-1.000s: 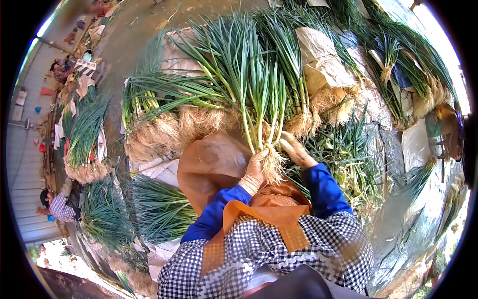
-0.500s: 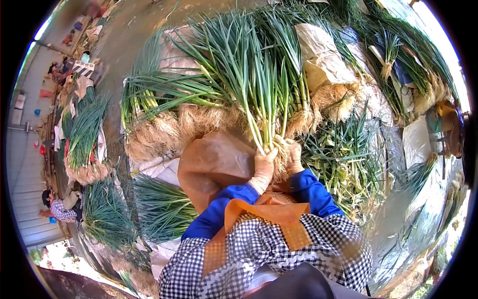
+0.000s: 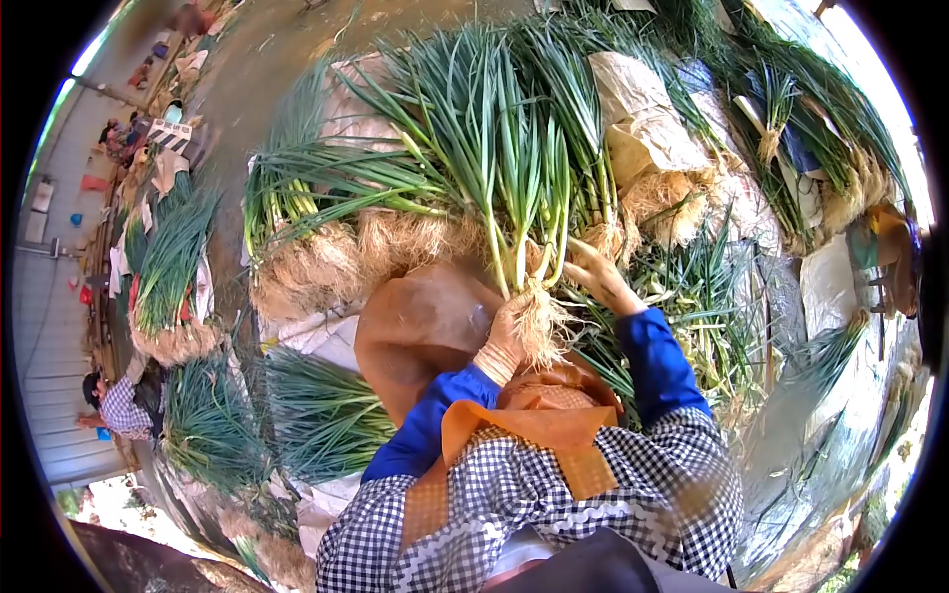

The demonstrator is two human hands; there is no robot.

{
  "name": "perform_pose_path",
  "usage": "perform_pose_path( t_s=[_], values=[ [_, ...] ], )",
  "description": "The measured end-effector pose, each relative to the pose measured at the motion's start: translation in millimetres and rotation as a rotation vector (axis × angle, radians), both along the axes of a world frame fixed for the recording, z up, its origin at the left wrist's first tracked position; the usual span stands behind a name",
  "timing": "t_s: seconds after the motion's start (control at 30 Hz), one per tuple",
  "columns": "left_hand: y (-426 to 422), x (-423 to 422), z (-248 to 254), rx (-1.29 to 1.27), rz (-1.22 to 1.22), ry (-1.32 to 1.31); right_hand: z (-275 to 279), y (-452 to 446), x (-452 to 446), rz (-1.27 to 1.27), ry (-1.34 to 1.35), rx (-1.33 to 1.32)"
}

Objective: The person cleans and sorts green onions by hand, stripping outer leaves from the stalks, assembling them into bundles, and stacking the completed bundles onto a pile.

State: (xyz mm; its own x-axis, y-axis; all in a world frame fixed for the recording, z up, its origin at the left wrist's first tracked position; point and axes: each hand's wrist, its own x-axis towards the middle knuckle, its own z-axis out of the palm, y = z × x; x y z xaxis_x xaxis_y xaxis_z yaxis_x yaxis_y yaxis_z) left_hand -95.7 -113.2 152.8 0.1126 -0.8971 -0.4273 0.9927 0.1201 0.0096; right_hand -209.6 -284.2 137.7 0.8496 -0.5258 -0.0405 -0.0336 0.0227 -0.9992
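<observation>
My left hand (image 3: pixel 509 331) is wrapped round the root end of a bunch of green onions (image 3: pixel 524 217). Pale stringy roots hang from the bunch beside my fingers, and the long leaves point away from me. To the right of the bunch, my right hand (image 3: pixel 601 275) has its fingers stretched out towards the pale stalks. Whether the fingertips touch a stalk, I cannot tell. A brown apron (image 3: pixel 420 321) covers my lap just below the bunch.
Bundles of green onions with thick roots (image 3: pixel 311 267) lie ahead on the left. A tan wrapped sheet (image 3: pixel 638 109) lies ahead to the right. Loose leafy trimmings (image 3: pixel 692 316) are heaped at my right. A person (image 3: pixel 124 407) sits at far left beside more onions (image 3: pixel 213 425).
My right hand has let go of the root end and moved right, its fingers opening out. My left hand has come slightly nearer me, still holding the bunch, and more roots now show.
</observation>
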Motion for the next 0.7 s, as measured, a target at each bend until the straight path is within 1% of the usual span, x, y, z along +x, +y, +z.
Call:
perform_pose_path(
  t_s=[0.03, 0.07, 0.1, 0.13, 0.17, 0.2, 0.23, 0.27, 0.3, 0.33, 0.37, 0.43, 0.47, 0.5, 0.53, 0.57, 0.6, 0.63, 0.7],
  values=[
    [3, -1, 4, 0.024, -0.010, -0.007, 13, 15, 25, -0.001, -0.325, 0.609],
    [5, 0, 4, 0.040, 0.013, -0.023, 17, 14, 32, 0.136, -0.252, 0.609],
    [6, 3, 5, 0.040, 0.011, -0.035, -15, 6, 46, 0.185, -0.066, 0.396],
    [6, 8, 11, -0.105, 0.016, 0.044, -13, 11, 43, 0.091, -0.078, 0.309],
    [7, 12, 16, -0.252, 0.025, 0.129, -7, 16, 36, 0.001, -0.083, 0.220],
    [10, 14, 18, -0.183, 0.040, 0.099, 28, 9, 23, 0.106, 0.059, 0.132],
    [13, 15, 15, -0.179, 0.049, 0.104, 50, 12, 6, 0.026, -0.017, 0.187],
    [15, 16, 11, -0.169, 0.025, 0.108, 53, 6, -15, -0.186, 0.038, 0.217],
    [14, 18, 6, -0.161, -0.005, 0.111, 44, -7, -37, -0.283, -0.198, 0.427],
    [14, 17, 3, -0.167, -0.022, 0.110, 32, -22, -56, -0.387, -0.239, 0.302],
    [14, 14, 0, -0.167, -0.031, 0.120, 38, -31, -75, -0.411, 0.140, 0.090],
    [9, 11, -6, 0.035, -0.087, -0.020, 8, -16, -62, -0.344, 0.396, 0.149],
    [7, 7, -11, 0.076, -0.077, -0.171, 36, -5, -50, -0.119, 0.438, 0.259],
    [1, 3, -2, 0.171, -0.102, -0.133, 45, 6, -32, -0.037, 0.386, 0.279],
    [0, 3, 6, 0.160, -0.188, -0.316, 44, 18, -12, -0.044, 0.294, 0.263],
    [1, 4, 10, 0.148, -0.274, -0.502, 16, 25, 6, -0.111, 0.236, 0.023],
    [1, 8, -3, 0.174, -0.263, -0.509, 10, 28, 17, -0.145, 0.207, -0.182],
    [3, 21, 4, 0.170, -0.273, -0.409, 8, 30, 25, -0.174, 0.180, -0.385],
    [-1, 27, 38, 0.114, -0.143, -0.261, 41, 23, 29, 0.001, 0.163, -0.620]
  ],
)
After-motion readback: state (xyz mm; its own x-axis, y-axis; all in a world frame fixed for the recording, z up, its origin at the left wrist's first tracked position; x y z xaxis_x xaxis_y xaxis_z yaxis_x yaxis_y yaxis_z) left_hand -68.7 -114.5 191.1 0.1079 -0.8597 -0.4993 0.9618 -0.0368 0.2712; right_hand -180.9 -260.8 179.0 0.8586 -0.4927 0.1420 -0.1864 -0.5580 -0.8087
